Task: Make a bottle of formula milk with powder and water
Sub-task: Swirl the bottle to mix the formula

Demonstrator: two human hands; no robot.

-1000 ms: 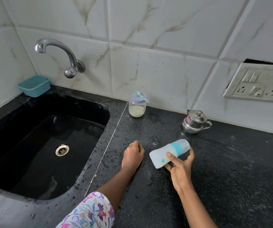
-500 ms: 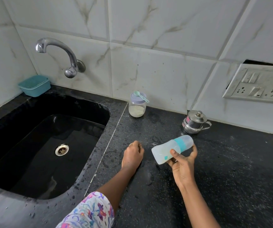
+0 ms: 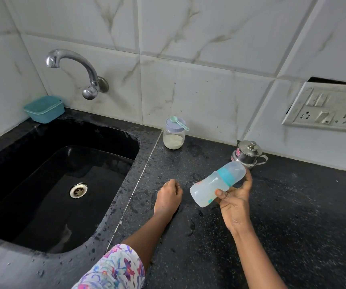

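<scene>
My right hand (image 3: 235, 200) grips a translucent baby bottle (image 3: 209, 185) with a teal collar and a clear cap. The bottle lies tilted above the black counter (image 3: 293, 215), cap end up and to the right. My left hand (image 3: 169, 196) rests on the counter just left of the bottle, fingers curled into a loose fist with nothing in it. By the back wall stands a glass jar of white powder (image 3: 173, 138), lid on, with a small teal scoop (image 3: 178, 122) lying across the lid.
A small lidded steel pot (image 3: 248, 154) stands by the wall behind the bottle. The black sink (image 3: 53, 184) fills the left side, with a chrome tap (image 3: 78, 69) above and a teal tub (image 3: 43, 109) at its back corner. A switch panel (image 3: 326, 107) hangs on the right wall.
My right hand has lifted the bottle up and to the right, toward the steel pot. My left hand has stayed where it was.
</scene>
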